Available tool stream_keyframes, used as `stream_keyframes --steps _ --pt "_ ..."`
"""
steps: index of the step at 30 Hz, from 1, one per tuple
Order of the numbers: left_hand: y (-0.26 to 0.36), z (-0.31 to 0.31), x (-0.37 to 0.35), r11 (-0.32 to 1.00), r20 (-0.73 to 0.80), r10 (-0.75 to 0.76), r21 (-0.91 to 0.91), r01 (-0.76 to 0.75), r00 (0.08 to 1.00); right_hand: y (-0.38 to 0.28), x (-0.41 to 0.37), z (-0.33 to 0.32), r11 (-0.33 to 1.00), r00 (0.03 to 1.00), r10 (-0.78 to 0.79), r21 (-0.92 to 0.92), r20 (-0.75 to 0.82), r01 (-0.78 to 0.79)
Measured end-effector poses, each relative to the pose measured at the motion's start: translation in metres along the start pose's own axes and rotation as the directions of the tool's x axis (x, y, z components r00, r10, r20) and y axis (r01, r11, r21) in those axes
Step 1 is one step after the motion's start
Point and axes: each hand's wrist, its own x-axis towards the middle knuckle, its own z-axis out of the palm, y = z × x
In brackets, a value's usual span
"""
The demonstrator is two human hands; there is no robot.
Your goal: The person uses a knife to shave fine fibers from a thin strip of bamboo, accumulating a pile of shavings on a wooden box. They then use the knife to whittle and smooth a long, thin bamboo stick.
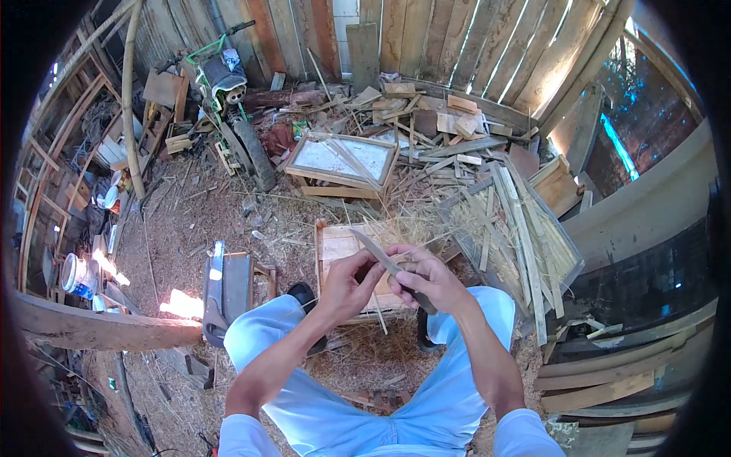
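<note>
My right hand (432,280) is closed around a knife (375,250), its blade pointing up and to the left. My left hand (350,286) is closed, fingertips pinching a thin wooden strip (380,314) close to the blade. The strip runs up past the knife and down below the hands. Whether the blade touches the strip is hidden by the fingers. Under both hands, between my knees, lies a shallow wooden box (329,247) of pale boards. Straw-like shavings (411,232) are heaped by its right side.
A framed wooden box (343,158) with a whitish top stands ahead. Scrap wood (434,129) is piled behind it. Long strips (525,244) lie on a panel at right. A hand saw (215,297) rests on a small bench at left; a motorbike (228,99) stands farther back.
</note>
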Motion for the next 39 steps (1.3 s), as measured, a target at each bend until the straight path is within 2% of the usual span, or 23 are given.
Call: stream_keyframes --steps 2,4,5,7,8,11,14,19,21,27,32,35,37,39 --pt "-0.018 -0.001 0.002 0.999 -0.019 -0.010 -0.038 0.010 1.000 0.002 -0.001 -0.006 0.997 1.000 -0.019 -0.077 0.005 0.020" --pt "-0.023 -0.004 0.003 0.997 -0.034 -0.023 -0.080 0.020 0.999 0.005 -0.005 -0.005 1.000 0.989 -0.016 0.006 -0.149 0.017" --pt "-0.024 -0.006 0.003 0.997 -0.030 -0.053 -0.051 0.052 0.998 0.004 -0.004 -0.006 1.000 0.988 -0.016 0.007 -0.150 0.017" --pt "-0.022 -0.006 0.004 0.996 -0.022 -0.084 -0.023 0.084 0.996 0.004 -0.002 -0.007 0.973 0.998 -0.027 -0.230 -0.054 0.014" --pt "-0.019 -0.006 0.004 0.997 -0.022 -0.082 -0.008 0.082 0.996 0.005 -0.001 -0.006 0.973 0.998 -0.026 -0.229 -0.055 0.013" --pt "-0.021 -0.001 0.004 0.999 -0.045 -0.042 0.016 0.043 0.998 0.005 0.001 -0.003 0.989 0.994 -0.052 -0.141 -0.098 0.038" --pt "-0.019 0.001 0.003 0.998 -0.072 0.008 0.061 -0.004 0.997 -0.003 -0.001 0.000 0.998 0.992 0.021 -0.058 -0.126 -0.028" --pt "-0.016 0.002 0.000 0.991 -0.087 0.062 0.126 -0.051 0.994 -0.002 -0.001 0.005 0.985 0.993 0.105 0.140 -0.052 -0.097" --pt "-0.018 0.003 0.000 0.986 -0.088 0.124 0.118 -0.114 0.988 -0.009 -0.004 0.004 0.986 0.992 0.111 0.130 -0.060 -0.102" --pt "-0.007 -0.001 0.003 0.976 -0.021 0.092 0.198 -0.086 0.996 -0.015 -0.009 -0.002 0.989 0.987 0.128 0.093 -0.098 -0.119" --pt "-0.007 0.003 0.005 0.970 -0.063 0.164 0.194 -0.149 0.984 -0.019 -0.011 -0.003 0.990 0.978 0.142 0.018 -0.156 -0.141" --pt "-0.009 0.001 0.006 0.968 -0.064 0.165 0.204 -0.149 0.984 -0.017 -0.010 -0.009 0.994 0.981 0.113 0.032 -0.157 -0.109" --pt "-0.010 -0.003 0.004 0.968 -0.069 0.155 0.212 -0.137 0.986 -0.022 -0.014 -0.023 0.997 0.941 0.046 0.079 -0.335 -0.021" --pt "-0.010 -0.010 0.001 0.961 -0.023 0.106 0.259 -0.097 0.994 -0.022 -0.014 -0.030 0.994 0.949 0.033 0.110 -0.314 0.002"
